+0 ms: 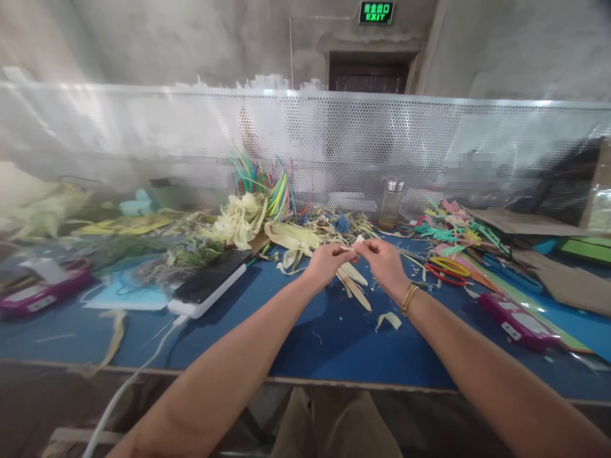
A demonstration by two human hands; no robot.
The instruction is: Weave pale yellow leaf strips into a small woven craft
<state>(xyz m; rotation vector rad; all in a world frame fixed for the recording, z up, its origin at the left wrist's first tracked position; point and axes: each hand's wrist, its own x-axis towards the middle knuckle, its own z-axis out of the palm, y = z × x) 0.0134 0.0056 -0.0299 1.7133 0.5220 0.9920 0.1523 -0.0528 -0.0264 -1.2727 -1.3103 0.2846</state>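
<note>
My left hand [328, 263] and my right hand [383, 264] meet above the middle of the blue table [334, 346], fingertips pinched close together. Between them shows a small pale piece of corn husk [359, 240], held by both. Cut strips of husk [354, 289] lie just below my hands. A curled husk scrap [390, 319] rests nearer the table's front edge. Beyond my left hand, a large dried husk [291, 236] leans by a bundle of pale husks [242, 219]. My fingers hide part of the held piece.
At left lie a phone on a white power bank [210, 280] with a cable and a purple tool or box [45, 289]. At right are scissors [449, 270], a purple dispenser [518, 321] and cardboard [563, 277]. A glass bottle [391, 203] stands before the perforated metal screen [286, 127].
</note>
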